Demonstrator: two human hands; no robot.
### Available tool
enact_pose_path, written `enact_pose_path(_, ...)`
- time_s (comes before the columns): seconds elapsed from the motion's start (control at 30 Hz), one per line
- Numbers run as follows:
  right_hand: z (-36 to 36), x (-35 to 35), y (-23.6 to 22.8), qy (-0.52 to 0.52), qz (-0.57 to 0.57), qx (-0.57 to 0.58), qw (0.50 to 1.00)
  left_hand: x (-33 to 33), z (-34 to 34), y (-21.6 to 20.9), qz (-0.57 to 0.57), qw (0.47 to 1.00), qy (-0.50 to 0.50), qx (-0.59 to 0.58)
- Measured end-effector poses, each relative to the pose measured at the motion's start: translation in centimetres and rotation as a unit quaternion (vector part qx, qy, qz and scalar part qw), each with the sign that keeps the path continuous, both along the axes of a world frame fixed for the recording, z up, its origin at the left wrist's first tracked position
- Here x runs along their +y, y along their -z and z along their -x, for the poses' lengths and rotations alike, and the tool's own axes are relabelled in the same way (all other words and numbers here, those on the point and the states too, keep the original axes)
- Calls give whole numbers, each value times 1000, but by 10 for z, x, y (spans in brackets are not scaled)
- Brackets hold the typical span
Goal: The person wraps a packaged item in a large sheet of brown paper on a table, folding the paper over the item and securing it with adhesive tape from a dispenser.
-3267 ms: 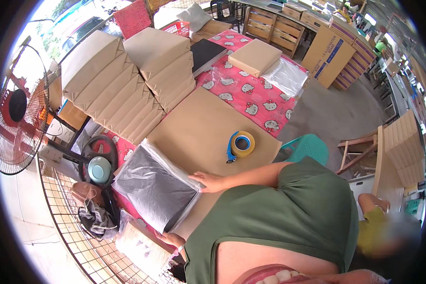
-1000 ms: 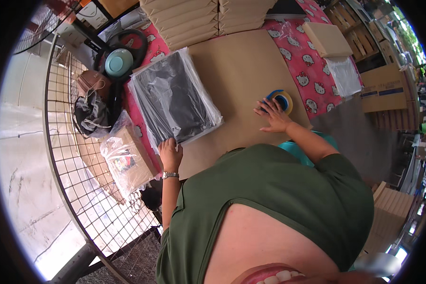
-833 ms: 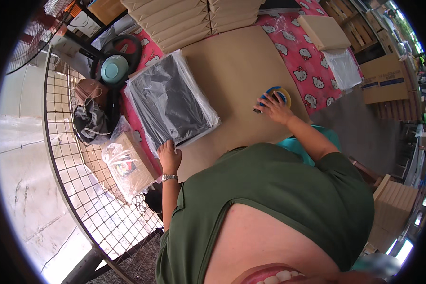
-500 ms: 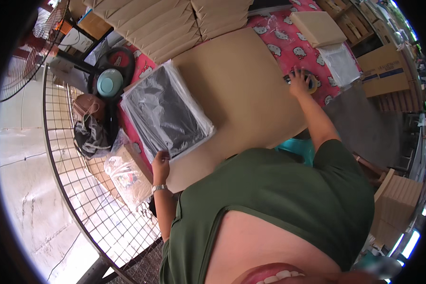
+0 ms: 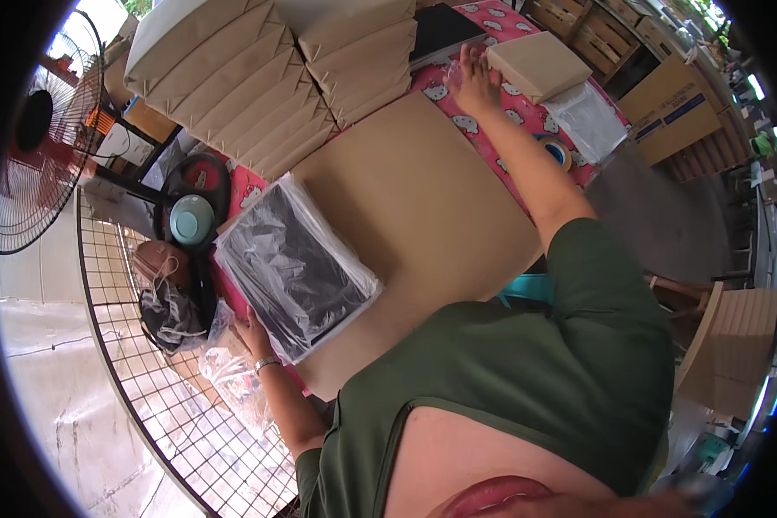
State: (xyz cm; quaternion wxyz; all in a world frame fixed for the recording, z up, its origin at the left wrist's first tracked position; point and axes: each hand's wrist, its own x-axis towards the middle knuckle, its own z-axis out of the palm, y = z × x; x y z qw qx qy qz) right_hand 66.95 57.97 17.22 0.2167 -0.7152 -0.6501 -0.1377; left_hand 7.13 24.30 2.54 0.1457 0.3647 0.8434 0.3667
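In the head view, the left hand point(image 5: 252, 335) is by the low left edge of a black bundle in clear plastic point(image 5: 293, 259); I can't tell if it grips anything. The bundle lies on the left part of a big brown paper sheet point(image 5: 432, 198). The right hand point(image 5: 476, 82) is spread wide above the pink cloth point(image 5: 465, 123), between a black stack point(image 5: 445, 34) and a brown parcel point(image 5: 540, 65). A tape roll point(image 5: 566, 156) sits near the right arm.

Left side: I logged blown-out daylight.
Plastic wrap point(image 5: 298, 259): glare streaked it.
Brown sheet point(image 5: 440, 216): took soft shadow.
Wire mesh point(image 5: 166, 406): fisheye bowed it.
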Motion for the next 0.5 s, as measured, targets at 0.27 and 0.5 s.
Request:
enact_pose_path(0.27, 3, 0, 29, 4, 167, 263, 950, 55, 39, 53, 60, 959, 3, -276)
enact_pose_path(0.5, -39, 14, 30, -86, 110, 286, 948, 78, 14, 36, 72, 894, -62, -438)
